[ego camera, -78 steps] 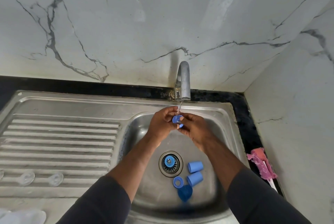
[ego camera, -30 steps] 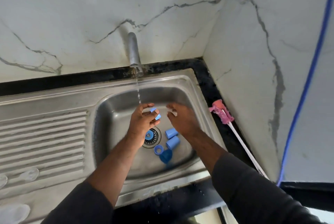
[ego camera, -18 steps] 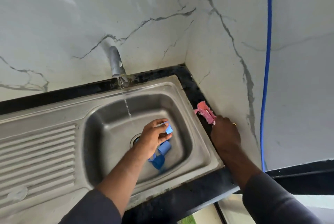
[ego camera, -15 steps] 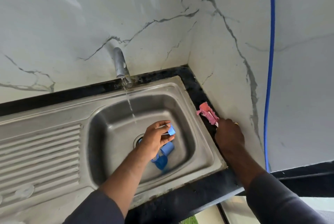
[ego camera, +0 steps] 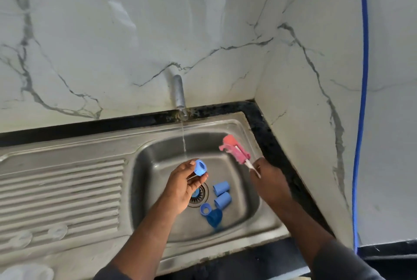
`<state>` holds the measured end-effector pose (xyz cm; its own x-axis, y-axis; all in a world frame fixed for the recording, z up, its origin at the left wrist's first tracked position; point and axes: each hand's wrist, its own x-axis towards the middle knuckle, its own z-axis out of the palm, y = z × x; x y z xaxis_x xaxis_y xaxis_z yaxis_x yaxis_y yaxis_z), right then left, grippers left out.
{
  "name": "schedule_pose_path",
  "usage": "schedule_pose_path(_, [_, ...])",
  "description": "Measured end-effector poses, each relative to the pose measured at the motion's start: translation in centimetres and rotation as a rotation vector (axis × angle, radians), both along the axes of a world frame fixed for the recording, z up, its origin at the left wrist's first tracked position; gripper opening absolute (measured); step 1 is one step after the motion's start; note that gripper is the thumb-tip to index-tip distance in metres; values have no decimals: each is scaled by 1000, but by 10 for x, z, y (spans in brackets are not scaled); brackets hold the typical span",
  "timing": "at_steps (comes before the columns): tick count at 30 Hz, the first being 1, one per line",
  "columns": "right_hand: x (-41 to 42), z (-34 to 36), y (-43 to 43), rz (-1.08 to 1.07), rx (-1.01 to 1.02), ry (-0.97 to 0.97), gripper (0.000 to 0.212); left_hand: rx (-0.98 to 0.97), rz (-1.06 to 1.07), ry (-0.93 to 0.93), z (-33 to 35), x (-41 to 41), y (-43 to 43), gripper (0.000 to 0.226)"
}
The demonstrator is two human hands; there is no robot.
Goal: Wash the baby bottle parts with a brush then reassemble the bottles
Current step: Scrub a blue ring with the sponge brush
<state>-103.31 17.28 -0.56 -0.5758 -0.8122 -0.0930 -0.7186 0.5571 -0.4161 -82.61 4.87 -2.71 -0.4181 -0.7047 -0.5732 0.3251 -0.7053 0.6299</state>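
A blue cord (ego camera: 362, 99) runs down the marble wall (ego camera: 112, 42).

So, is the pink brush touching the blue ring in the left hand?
Apart: head view shows bare sink wall between pink brush and blue ring.

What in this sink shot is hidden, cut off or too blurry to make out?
Head view:
- Drain: partly behind the left hand holding a blue cap.
- Brush: handle end hidden inside the right hand.
- Clear parts, bottom left: cut by the frame edge, blurred.
- Dark blue piece in the sink: smeared, shape unclear.
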Motion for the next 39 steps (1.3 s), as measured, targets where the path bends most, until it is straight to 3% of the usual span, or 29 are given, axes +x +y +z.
schedule_pose_path(3, [35, 13, -20, 47, -114, -223, 16, 45, 103, 106, 9, 14, -11, 16])
schedule_pose_path(10, [101, 41, -51, 129, -276, -398, 14, 1, 253, 260, 27, 64, -17, 18])
schedule_pose_path(18, [124, 46, -58, 202, -332, -284, 26, -331, 185, 169, 39, 78, -19, 19])
schedule_pose_path(22, [138, 47, -56, 226, -346, -271, 27, -337, 221, 213, 35, 85, -26, 17])
schedule_pose_path(27, [149, 45, -48, 150, -388, -263, 26, -437, 131, 143, 37, 86, -21, 16])
schedule_pose_path(39, [139, 38, -37, 92, -372, -260, 23, -455, 36, 66, 30, 82, -11, 21])
